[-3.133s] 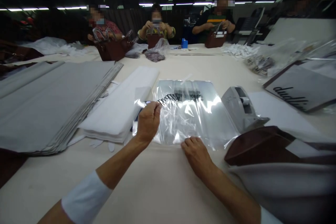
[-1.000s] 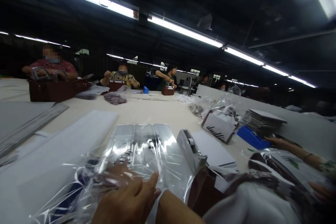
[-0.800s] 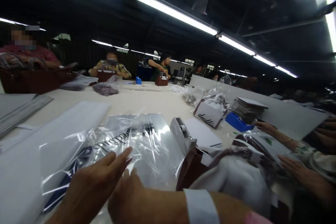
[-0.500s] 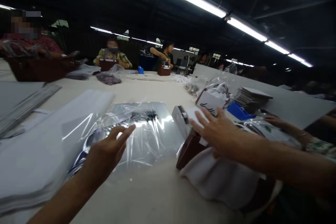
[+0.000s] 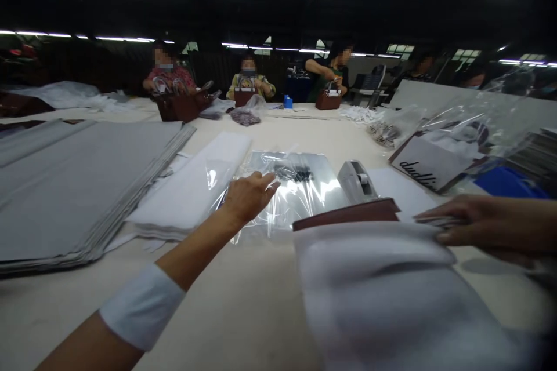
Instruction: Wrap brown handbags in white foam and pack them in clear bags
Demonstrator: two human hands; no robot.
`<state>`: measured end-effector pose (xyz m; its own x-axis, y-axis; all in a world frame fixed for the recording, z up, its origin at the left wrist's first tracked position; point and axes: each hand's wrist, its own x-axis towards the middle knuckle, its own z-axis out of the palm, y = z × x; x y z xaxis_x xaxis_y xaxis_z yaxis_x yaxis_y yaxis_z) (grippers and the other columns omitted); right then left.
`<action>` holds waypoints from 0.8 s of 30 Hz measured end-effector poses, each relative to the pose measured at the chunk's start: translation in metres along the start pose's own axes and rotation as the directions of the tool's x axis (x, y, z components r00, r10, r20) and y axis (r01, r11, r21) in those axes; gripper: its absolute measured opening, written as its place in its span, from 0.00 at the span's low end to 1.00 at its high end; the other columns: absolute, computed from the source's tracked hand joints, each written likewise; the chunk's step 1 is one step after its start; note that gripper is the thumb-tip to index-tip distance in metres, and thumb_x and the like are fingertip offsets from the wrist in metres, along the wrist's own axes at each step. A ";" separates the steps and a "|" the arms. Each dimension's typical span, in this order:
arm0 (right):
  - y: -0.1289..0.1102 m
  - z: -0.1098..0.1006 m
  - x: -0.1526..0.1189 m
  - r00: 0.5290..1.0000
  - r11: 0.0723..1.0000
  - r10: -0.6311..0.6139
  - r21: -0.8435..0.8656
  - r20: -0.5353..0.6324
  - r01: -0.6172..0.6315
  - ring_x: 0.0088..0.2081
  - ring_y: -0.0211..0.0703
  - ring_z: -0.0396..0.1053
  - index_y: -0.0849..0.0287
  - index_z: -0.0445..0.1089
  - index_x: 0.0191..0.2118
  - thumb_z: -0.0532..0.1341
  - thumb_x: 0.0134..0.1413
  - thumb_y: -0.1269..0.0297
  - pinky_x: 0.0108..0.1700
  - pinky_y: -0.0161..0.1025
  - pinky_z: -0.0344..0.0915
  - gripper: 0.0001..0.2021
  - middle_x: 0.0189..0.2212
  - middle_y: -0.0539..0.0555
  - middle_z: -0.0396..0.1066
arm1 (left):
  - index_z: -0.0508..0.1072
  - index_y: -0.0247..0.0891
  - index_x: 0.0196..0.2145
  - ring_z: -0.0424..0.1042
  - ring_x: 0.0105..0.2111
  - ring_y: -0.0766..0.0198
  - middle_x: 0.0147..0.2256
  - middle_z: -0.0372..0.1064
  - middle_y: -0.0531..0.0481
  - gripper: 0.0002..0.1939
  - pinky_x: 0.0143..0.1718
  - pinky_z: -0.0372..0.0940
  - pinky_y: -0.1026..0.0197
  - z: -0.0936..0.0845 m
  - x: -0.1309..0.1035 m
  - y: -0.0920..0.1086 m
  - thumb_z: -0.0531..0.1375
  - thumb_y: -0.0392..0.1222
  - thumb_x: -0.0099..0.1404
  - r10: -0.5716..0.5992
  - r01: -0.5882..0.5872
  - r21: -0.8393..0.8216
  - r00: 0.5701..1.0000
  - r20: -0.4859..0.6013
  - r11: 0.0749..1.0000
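Note:
My left hand (image 5: 252,196) is over a stack of clear plastic bags (image 5: 300,200), thumb and forefinger apart and nothing visible in them. A pale band (image 5: 143,306) wraps that forearm. At the right, my right hand (image 5: 483,226) is closed, somewhat blurred, around grey handles (image 5: 441,221) of a brown handbag (image 5: 348,214). White wrapping sheet (image 5: 383,284) hangs over the near side of the handbag and hides most of it. A grey tape dispenser (image 5: 357,181) stands just behind the handbag.
Stacked white sheets (image 5: 195,185) and a large grey pile (image 5: 96,179) lie on the left. At right are a white packet with black lettering (image 5: 418,165) and a blue holder (image 5: 509,182). Across the table, several people handle brown handbags (image 5: 328,99).
The view has swung right and levelled. My right hand has gone from lying spread on the wrapped handbag to gripping its handles, and the handbag has shifted. My left hand stays by the plastic bags.

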<state>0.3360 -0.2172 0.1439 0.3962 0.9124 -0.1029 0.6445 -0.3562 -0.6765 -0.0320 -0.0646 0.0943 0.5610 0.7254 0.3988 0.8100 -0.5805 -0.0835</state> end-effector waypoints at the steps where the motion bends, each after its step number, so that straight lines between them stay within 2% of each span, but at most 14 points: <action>1: -0.007 0.019 -0.010 0.910 0.991 0.113 0.023 0.399 -0.133 0.08 0.23 0.51 0.67 0.74 0.35 0.63 0.40 0.53 0.16 0.32 0.40 0.21 0.08 0.47 0.60 | 0.67 0.43 0.47 0.71 0.29 0.57 0.33 0.70 0.46 0.20 0.26 0.61 0.61 -0.002 0.003 0.002 0.42 0.51 0.68 -0.017 0.017 0.004 1.000 0.005 1.000; 2: -0.014 0.040 -0.019 0.781 0.972 0.123 0.083 0.613 -0.219 0.08 0.22 0.49 0.67 0.73 0.37 0.63 0.42 0.53 0.16 0.30 0.38 0.21 0.07 0.46 0.58 | 0.68 0.42 0.45 0.71 0.29 0.56 0.31 0.70 0.46 0.21 0.26 0.61 0.60 -0.004 0.005 0.004 0.41 0.52 0.68 -0.024 0.024 0.007 1.000 0.014 1.000; 3: -0.018 0.063 -0.027 0.716 0.947 0.077 0.174 0.694 -0.271 0.09 0.20 0.48 0.67 0.73 0.35 0.63 0.43 0.52 0.15 0.29 0.37 0.21 0.11 0.47 0.62 | 0.69 0.43 0.44 0.71 0.29 0.55 0.29 0.70 0.46 0.21 0.27 0.61 0.59 -0.007 0.007 0.005 0.41 0.52 0.68 -0.020 0.020 0.010 0.999 0.027 1.000; 4: -0.021 0.085 -0.034 0.656 0.915 -0.015 0.275 0.754 -0.295 0.09 0.19 0.48 0.66 0.72 0.34 0.64 0.43 0.51 0.14 0.28 0.36 0.20 0.20 0.50 0.68 | 0.70 0.43 0.43 0.71 0.29 0.54 0.28 0.70 0.47 0.21 0.27 0.61 0.59 -0.010 0.008 0.005 0.41 0.53 0.67 -0.010 0.009 0.011 0.999 0.041 1.000; 5: -0.022 0.106 -0.040 0.620 0.872 -0.080 0.356 0.780 -0.337 0.10 0.19 0.48 0.66 0.71 0.34 0.63 0.43 0.51 0.12 0.27 0.35 0.20 0.27 0.52 0.70 | 0.70 0.45 0.43 0.72 0.29 0.54 0.27 0.71 0.47 0.21 0.27 0.61 0.59 -0.014 0.008 0.004 0.42 0.53 0.67 0.007 -0.007 0.011 0.998 0.055 1.000; 6: -0.021 0.123 -0.045 0.609 0.829 -0.123 0.418 0.784 -0.370 0.10 0.18 0.48 0.66 0.69 0.33 0.63 0.44 0.51 0.12 0.27 0.34 0.20 0.29 0.53 0.70 | 0.69 0.46 0.44 0.72 0.29 0.54 0.27 0.71 0.48 0.21 0.27 0.61 0.60 -0.019 0.006 0.002 0.42 0.54 0.67 0.026 -0.026 0.007 0.997 0.070 1.000; 7: -0.017 0.137 -0.048 0.608 0.790 -0.151 0.464 0.780 -0.400 0.10 0.19 0.47 0.65 0.68 0.32 0.63 0.44 0.51 0.11 0.27 0.34 0.19 0.28 0.51 0.69 | 0.69 0.48 0.45 0.72 0.29 0.55 0.28 0.71 0.48 0.20 0.27 0.61 0.60 -0.023 0.003 -0.001 0.42 0.54 0.67 0.046 -0.046 0.001 0.995 0.084 0.999; 9: -0.007 0.152 -0.054 0.639 0.733 -0.150 0.519 0.755 -0.440 0.10 0.20 0.44 0.65 0.67 0.31 0.62 0.47 0.52 0.11 0.27 0.33 0.17 0.19 0.46 0.63 | 0.67 0.51 0.47 0.72 0.30 0.57 0.28 0.72 0.50 0.19 0.28 0.61 0.61 -0.033 -0.008 -0.006 0.43 0.55 0.67 0.095 -0.093 -0.018 0.989 0.116 0.996; 11: 0.007 0.154 -0.057 0.682 0.696 -0.125 0.554 0.720 -0.457 0.10 0.20 0.42 0.64 0.67 0.31 0.61 0.50 0.53 0.12 0.26 0.32 0.16 0.15 0.44 0.58 | 0.67 0.51 0.47 0.72 0.29 0.59 0.29 0.73 0.52 0.18 0.28 0.61 0.62 -0.042 -0.022 -0.010 0.44 0.54 0.67 0.171 -0.165 -0.050 0.973 0.155 0.985; 15: 0.028 0.146 -0.064 0.767 0.629 -0.016 0.602 0.642 -0.491 0.10 0.20 0.38 0.64 0.67 0.33 0.59 0.53 0.53 0.12 0.25 0.34 0.15 0.16 0.44 0.59 | 0.65 0.45 0.49 0.72 0.26 0.60 0.28 0.72 0.51 0.18 0.25 0.60 0.63 -0.050 -0.051 -0.001 0.43 0.50 0.68 0.311 -0.295 -0.105 0.928 0.205 0.950; 17: 0.032 0.147 -0.067 0.792 0.586 0.026 0.633 0.609 -0.506 0.11 0.21 0.37 0.64 0.67 0.32 0.60 0.52 0.54 0.12 0.25 0.35 0.15 0.13 0.42 0.55 | 0.64 0.42 0.48 0.71 0.24 0.61 0.26 0.71 0.52 0.17 0.22 0.58 0.64 -0.050 -0.059 0.011 0.44 0.49 0.68 0.347 -0.330 -0.115 0.919 0.189 0.937; 20: 0.028 0.159 -0.071 0.794 0.515 0.060 0.663 0.605 -0.543 0.10 0.22 0.36 0.64 0.67 0.31 0.62 0.49 0.54 0.12 0.24 0.35 0.15 0.09 0.39 0.45 | 0.64 0.39 0.45 0.68 0.18 0.63 0.23 0.69 0.53 0.15 0.17 0.54 0.65 -0.050 -0.061 0.034 0.45 0.47 0.68 0.420 -0.409 -0.103 0.900 0.121 0.907; 22: 0.024 0.171 -0.073 0.795 0.468 0.067 0.685 0.603 -0.559 0.10 0.23 0.35 0.63 0.67 0.32 0.62 0.48 0.52 0.12 0.24 0.35 0.16 0.07 0.38 0.42 | 0.64 0.37 0.44 0.65 0.16 0.64 0.22 0.67 0.54 0.15 0.15 0.51 0.65 -0.052 -0.062 0.044 0.45 0.47 0.68 0.498 -0.494 -0.074 0.865 0.066 0.866; 24: 0.024 0.182 -0.075 0.815 0.419 0.060 0.727 0.576 -0.544 0.10 0.24 0.34 0.62 0.67 0.33 0.62 0.48 0.52 0.12 0.24 0.36 0.16 0.07 0.37 0.41 | 0.64 0.36 0.46 0.64 0.17 0.65 0.23 0.65 0.53 0.13 0.15 0.51 0.64 -0.053 -0.066 0.046 0.47 0.42 0.68 0.564 -0.563 -0.043 0.826 0.000 0.825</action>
<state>0.2032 -0.2572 0.0023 -0.0152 0.8388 -0.5442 -0.4205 -0.4992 -0.7576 -0.0409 -0.1594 0.1126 0.9201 0.2716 0.2822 0.3448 -0.9035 -0.2545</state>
